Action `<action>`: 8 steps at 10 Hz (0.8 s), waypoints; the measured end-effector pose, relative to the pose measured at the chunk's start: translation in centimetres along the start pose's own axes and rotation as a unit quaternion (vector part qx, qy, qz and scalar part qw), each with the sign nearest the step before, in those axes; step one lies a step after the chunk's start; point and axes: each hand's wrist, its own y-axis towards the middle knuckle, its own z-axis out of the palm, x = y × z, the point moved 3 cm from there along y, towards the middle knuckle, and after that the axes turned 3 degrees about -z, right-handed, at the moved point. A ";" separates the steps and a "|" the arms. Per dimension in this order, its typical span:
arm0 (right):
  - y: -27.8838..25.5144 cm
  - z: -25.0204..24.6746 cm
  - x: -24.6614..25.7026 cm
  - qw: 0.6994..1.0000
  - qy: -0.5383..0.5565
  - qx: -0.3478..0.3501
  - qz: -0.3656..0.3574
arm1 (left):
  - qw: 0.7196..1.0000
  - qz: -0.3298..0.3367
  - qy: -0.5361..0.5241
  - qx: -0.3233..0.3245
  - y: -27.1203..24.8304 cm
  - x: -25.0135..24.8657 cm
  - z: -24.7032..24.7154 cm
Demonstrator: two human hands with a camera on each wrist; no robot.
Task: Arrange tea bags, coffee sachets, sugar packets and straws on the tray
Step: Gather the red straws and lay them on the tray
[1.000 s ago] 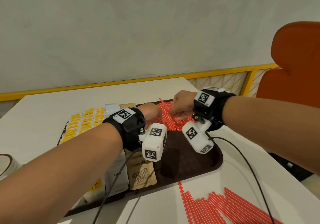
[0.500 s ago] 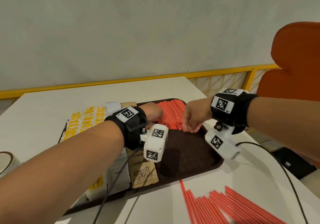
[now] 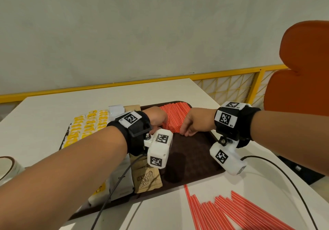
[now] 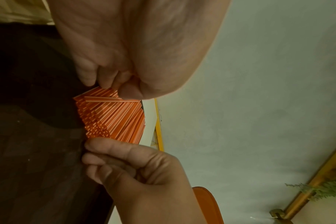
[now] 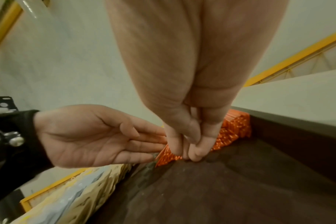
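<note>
Both my hands have closed in on the straws (image 3: 175,119): left hand (image 3: 155,118) open-fingered alongside, right hand (image 3: 195,123) straight-fingered squaring their near ends, long axis running away from me.

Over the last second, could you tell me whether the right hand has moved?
Yes. The right hand drew back from over the straws to their near ends, toward the tray's right edge.

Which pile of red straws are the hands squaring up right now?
The straw stack on the tray, at its far end, with both hands at its edges. The other red straws lie loose on the table, untouched.
</note>
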 end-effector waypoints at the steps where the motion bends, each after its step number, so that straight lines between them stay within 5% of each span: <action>1: 0.3 0.0 0.1 1.000 0.004 -0.018 -0.005 | 1.000 -0.003 0.000 -0.002 0.0 0.1 -0.1; 5: 0.1 0.5 1.5 0.999 0.037 0.009 -0.027 | 0.997 -0.039 -0.059 -0.004 -0.9 -0.1 0.0; 8: -1.0 -1.3 -0.2 0.997 0.073 -0.019 0.015 | 1.000 0.011 0.008 -0.012 -2.1 -1.1 0.9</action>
